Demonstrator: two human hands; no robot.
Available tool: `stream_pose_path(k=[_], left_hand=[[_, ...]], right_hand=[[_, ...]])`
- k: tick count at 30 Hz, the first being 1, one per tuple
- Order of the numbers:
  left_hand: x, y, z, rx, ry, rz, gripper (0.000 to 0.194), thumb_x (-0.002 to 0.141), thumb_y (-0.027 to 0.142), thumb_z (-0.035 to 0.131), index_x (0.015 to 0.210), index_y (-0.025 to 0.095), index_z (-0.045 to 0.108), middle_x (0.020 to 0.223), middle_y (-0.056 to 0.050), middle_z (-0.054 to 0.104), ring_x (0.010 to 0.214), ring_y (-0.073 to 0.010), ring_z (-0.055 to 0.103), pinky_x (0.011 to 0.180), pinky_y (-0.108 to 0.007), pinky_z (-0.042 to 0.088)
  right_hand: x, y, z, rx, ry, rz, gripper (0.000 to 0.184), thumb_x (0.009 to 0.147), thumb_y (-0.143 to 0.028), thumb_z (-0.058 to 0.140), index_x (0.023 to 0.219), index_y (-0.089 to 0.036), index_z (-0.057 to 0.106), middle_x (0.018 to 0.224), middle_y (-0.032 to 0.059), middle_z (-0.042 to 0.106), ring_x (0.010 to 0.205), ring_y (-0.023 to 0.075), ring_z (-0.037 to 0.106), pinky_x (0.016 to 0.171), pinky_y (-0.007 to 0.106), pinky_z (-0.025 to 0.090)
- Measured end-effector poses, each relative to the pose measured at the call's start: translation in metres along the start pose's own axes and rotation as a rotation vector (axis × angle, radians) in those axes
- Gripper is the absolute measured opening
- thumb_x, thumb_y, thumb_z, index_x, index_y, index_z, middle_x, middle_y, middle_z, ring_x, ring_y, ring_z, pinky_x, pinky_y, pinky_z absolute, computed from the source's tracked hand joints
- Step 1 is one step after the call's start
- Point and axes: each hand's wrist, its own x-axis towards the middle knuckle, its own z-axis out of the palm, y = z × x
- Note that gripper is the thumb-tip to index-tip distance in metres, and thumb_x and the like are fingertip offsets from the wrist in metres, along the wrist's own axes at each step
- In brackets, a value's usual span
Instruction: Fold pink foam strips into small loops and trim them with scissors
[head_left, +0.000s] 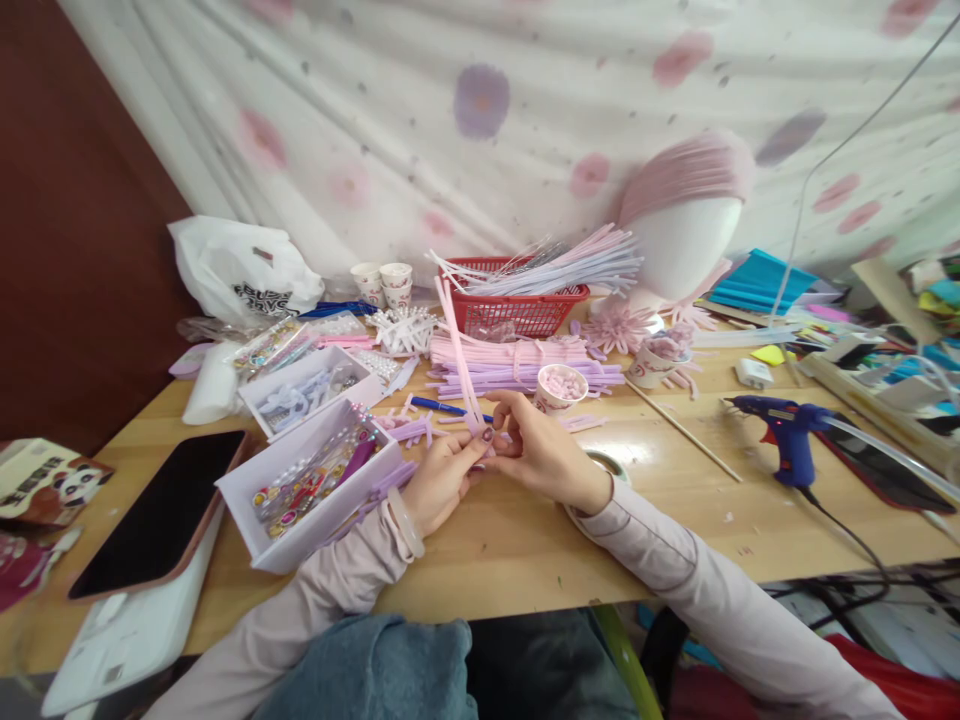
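Pink pipe cleaners (461, 365) stand up from between my two hands, their long fuzzy stems leaning slightly left. My left hand (444, 480) is closed, with thumb and fingers pinching them near the lower end. Touching it, my right hand (551, 455) has its fingertips pinched together at the same spot; the lower ends are mostly hidden by the fingers. Just beyond the hands are a blue pen (442, 406) and a paper cup (561, 390) filled with small pink pieces. Behind these lie bundles of pink and purple pipe cleaners (517, 365).
White boxes of beads and trinkets (259, 540) stand at left, beside a phone (161, 510). A red basket (517, 318) of pipe cleaners and a white mannequin head (679, 240) are at the back. To the right are a wooden stick (686, 432) and a corded blue glue gun (791, 440).
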Motion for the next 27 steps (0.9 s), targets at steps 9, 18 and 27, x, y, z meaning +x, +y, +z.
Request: stream_pose_path(k=[9, 18, 27], left_hand=[[-0.006, 0.003, 0.001, 0.065, -0.192, -0.117, 0.033, 0.07, 0.042, 0.069, 0.077, 0.009, 0.066, 0.072, -0.009, 0.071, 0.071, -0.0209, 0.067, 0.076, -0.035, 0.047], [-0.011, 0.008, 0.002, 0.222, -0.415, -0.229, 0.032, 0.076, 0.041, 0.063, 0.081, 0.01, 0.066, 0.071, -0.011, 0.073, 0.071, -0.0207, 0.068, 0.076, -0.033, 0.047], [-0.007, 0.006, -0.005, 0.315, -0.482, -0.17, 0.034, 0.082, 0.041, 0.056, 0.091, 0.01, 0.068, 0.062, -0.007, 0.07, 0.065, -0.0173, 0.065, 0.074, -0.031, 0.046]], right_hand=[[0.006, -0.001, -0.014, 0.785, -0.2, 0.264, 0.036, 0.081, -0.046, 0.054, 0.1, -0.016, 0.05, 0.069, -0.0029, 0.048, 0.049, 0.0054, 0.04, 0.043, 0.018, 0.031], [0.007, 0.0, -0.011, 0.79, -0.139, 0.248, 0.028, 0.079, -0.042, 0.06, 0.08, -0.014, 0.052, 0.057, -0.0058, 0.044, 0.044, 0.0037, 0.035, 0.041, 0.017, 0.028], [0.006, 0.002, -0.014, 0.741, -0.068, 0.206, 0.029, 0.079, -0.043, 0.06, 0.077, -0.016, 0.049, 0.058, -0.0054, 0.045, 0.047, 0.0056, 0.04, 0.044, 0.018, 0.033]])
